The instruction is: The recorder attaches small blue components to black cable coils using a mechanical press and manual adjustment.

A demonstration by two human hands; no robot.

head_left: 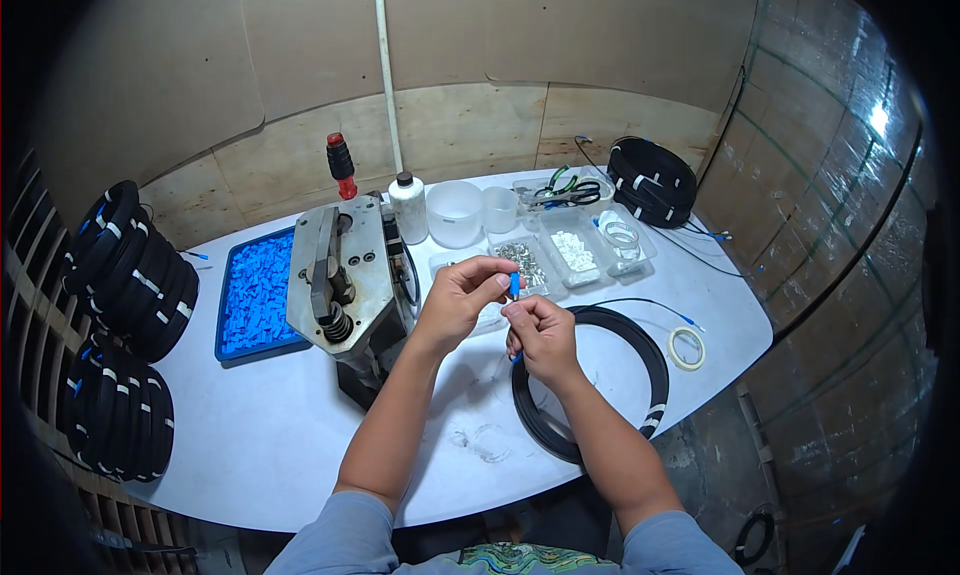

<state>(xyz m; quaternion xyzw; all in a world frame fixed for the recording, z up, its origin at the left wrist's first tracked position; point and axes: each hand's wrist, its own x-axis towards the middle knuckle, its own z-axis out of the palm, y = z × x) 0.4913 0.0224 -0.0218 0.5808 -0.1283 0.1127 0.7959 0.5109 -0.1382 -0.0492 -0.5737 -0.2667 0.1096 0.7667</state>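
Over the front middle of the table, my two hands meet. My left hand pinches a small blue plastic sleeve, held upright between thumb and fingers. Just below it, my right hand is closed with thumb and fingertips together near the sleeve's lower end. What it grips is mostly hidden, though a thin pale piece shows at the fingertips. Another blue bit peeks out under the right hand. A coil of black cable lies flat below and beside my right hand, one loose end reaching right.
Left of my hands stands a metal press, beside a tray of blue sleeves. Behind are clear boxes of metal parts and white parts, a white bottle and a tape roll. Cable coils stack at the left.
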